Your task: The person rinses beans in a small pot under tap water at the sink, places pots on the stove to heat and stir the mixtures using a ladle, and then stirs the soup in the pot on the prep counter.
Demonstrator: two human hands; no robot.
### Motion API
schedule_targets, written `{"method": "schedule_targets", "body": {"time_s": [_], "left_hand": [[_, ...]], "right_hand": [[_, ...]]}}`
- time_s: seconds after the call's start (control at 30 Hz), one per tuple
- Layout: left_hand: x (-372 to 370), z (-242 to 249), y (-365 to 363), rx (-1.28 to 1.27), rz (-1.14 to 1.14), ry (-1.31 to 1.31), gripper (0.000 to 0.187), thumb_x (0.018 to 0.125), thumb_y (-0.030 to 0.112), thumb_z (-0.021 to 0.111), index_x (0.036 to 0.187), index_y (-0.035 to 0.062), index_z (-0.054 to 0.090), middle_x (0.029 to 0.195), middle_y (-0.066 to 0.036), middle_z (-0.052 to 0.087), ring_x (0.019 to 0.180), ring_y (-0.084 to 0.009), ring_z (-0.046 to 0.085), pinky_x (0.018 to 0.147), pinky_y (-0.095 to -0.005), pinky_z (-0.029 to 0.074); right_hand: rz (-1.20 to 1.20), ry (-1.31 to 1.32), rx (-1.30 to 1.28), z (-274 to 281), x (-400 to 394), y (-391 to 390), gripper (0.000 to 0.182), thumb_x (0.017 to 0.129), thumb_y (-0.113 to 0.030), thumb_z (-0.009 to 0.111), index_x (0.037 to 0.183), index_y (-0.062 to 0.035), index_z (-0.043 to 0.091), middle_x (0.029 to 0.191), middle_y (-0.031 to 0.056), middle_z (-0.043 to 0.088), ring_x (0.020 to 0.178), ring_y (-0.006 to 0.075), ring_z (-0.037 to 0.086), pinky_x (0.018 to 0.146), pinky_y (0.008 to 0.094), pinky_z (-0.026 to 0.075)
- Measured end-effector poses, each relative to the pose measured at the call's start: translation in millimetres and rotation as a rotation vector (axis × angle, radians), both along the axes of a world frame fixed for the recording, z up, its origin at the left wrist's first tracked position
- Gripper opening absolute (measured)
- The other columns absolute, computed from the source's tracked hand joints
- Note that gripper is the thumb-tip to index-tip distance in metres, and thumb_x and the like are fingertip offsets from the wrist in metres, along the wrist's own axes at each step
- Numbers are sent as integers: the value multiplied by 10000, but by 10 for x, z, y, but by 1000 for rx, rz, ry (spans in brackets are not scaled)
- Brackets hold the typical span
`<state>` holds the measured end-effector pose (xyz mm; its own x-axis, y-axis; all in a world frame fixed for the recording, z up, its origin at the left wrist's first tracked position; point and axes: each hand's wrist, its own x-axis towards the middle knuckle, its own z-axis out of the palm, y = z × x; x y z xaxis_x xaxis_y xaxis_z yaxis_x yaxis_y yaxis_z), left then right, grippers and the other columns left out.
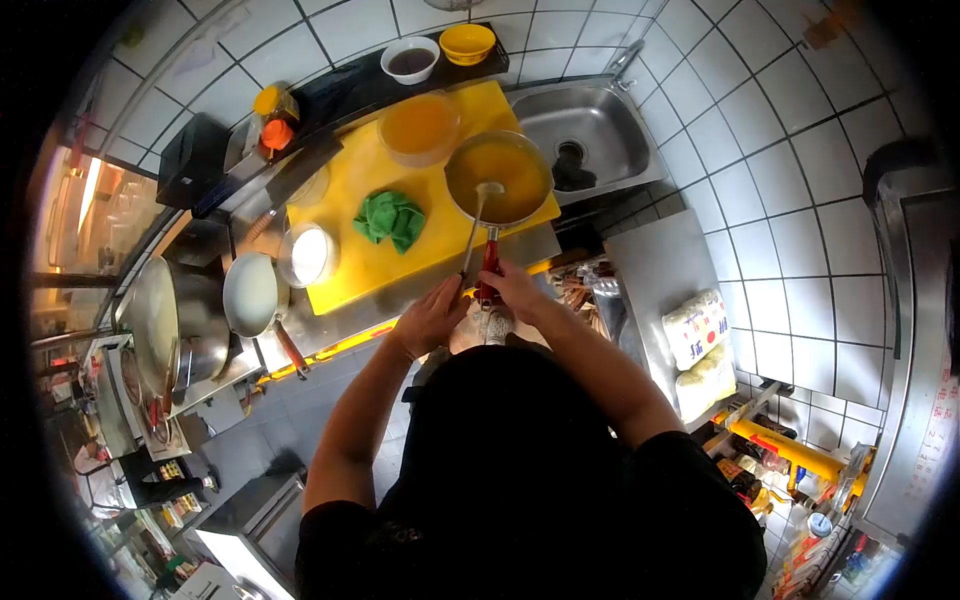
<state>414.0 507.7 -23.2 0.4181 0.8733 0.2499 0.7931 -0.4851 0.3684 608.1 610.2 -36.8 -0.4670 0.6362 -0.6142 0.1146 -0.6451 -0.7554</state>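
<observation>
A frying pan (519,205) with orange-yellow liquid in it rests at the right end of the yellow cutting board (340,270). My right hand (517,290) is closed round the pan's red handle. In my left hand (435,316) is the handle of a ladle (476,220), whose bowl dips into the liquid. Behind the pan, to its left, stands a bowl of orange liquid (418,128). A crumpled green cloth (390,219) lies on the board left of the pan. Near the board's left edge is a clear bowl with white contents (310,254).
A steel sink (620,120) is set in at the back right. On the left are a white-lined pan (252,295) and a large pot (160,320). A dark shelf holds a white bowl (410,61) and a yellow bowl (467,44). Packaged bags (697,330) lie on the right.
</observation>
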Motion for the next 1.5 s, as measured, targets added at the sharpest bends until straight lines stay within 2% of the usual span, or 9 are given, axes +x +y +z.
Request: {"method": "schedule_targets", "body": {"time_s": [0.33, 0.5, 0.6, 0.67, 0.77, 0.87, 1.03, 1.13, 1.5], "left_hand": [[-42, 187, 18, 145, -39, -67, 347, 820, 132, 729, 1137, 23, 637, 1255, -233, 549, 1062, -371, 614, 860, -409, 559], [-185, 889, -362, 191, 428, -419, 366, 813, 49, 706, 1168, 34, 620, 1147, -216, 581, 1004, -347, 614, 850, -366, 522], [-505, 1183, -663, 285, 737, -410, 192, 888, 6, 585, 1076, -18, 617, 1032, -181, 617, 977, -304, 638, 843, -359, 530], [-600, 1218, -845, 308, 951, -941, 147, 914, -5, 535, 1041, -32, 605, 1025, -160, 633, 921, -260, 669, 830, -350, 542], [-831, 1226, -1060, 347, 1013, -778, 196, 895, -33, 533, 1078, -30, 602, 1010, -152, 632, 881, -270, 681, 805, -340, 546], [-1018, 1161, -1111, 310, 1001, -268, 263, 846, -44, 574, 1104, -6, 611, 1004, -174, 621, 873, -315, 675, 796, -341, 541], [-1046, 1045, -1033, 178, 875, -53, 330, 783, -33, 636, 1110, 8, 619, 1107, -204, 586, 863, -366, 652, 718, -406, 556], [-1047, 854, -1026, 75, 878, -169, 316, 813, -11, 618, 1128, 6, 611, 1108, -204, 598, 931, -384, 643, 807, -410, 546], [-1087, 983, -995, 260, 988, -366, 195, 822, -59, 592, 1009, -33, 644, 954, -197, 639, 872, -341, 653, 784, -365, 532]], "right_hand": [[61, -32, 0, -4, -60, 11, 255, 951, -161, 593, 1175, -57, 531, 1025, 78, 623, 882, 186, 632, 736, 352, 548], [-28, 88, -119, 41, -151, -49, 270, 957, -145, 576, 1201, -68, 492, 1023, 100, 617, 917, 208, 631, 746, 344, 540], [7, 140, -28, -127, -184, -73, 276, 956, -143, 576, 1203, -68, 480, 1022, 112, 616, 923, 217, 631, 739, 352, 543], [7, 116, -58, -54, -219, -91, 271, 955, -152, 582, 1190, -65, 480, 1035, 111, 614, 921, 226, 631, 744, 360, 544], [-9, 129, -82, -66, -230, -97, 267, 955, -164, 586, 1180, -67, 482, 1040, 103, 612, 936, 221, 627, 764, 367, 538], [2, 137, -98, -37, -242, -84, 258, 955, -176, 587, 1169, -74, 488, 1040, 91, 612, 952, 208, 621, 791, 366, 526], [15, 110, -86, 65, -309, -84, 240, 959, -187, 583, 1157, -87, 493, 1032, 75, 616, 949, 195, 620, 812, 349, 512], [12, 119, -105, 27, -321, -67, 226, 957, -173, 585, 1148, -92, 496, 1025, 76, 618, 939, 200, 627, 808, 345, 513], [-33, 136, -105, -43, -312, -85, 299, 960, -158, 589, 1226, -121, 460, 1035, 96, 619, 933, 222, 638, 813, 348, 515]]}}
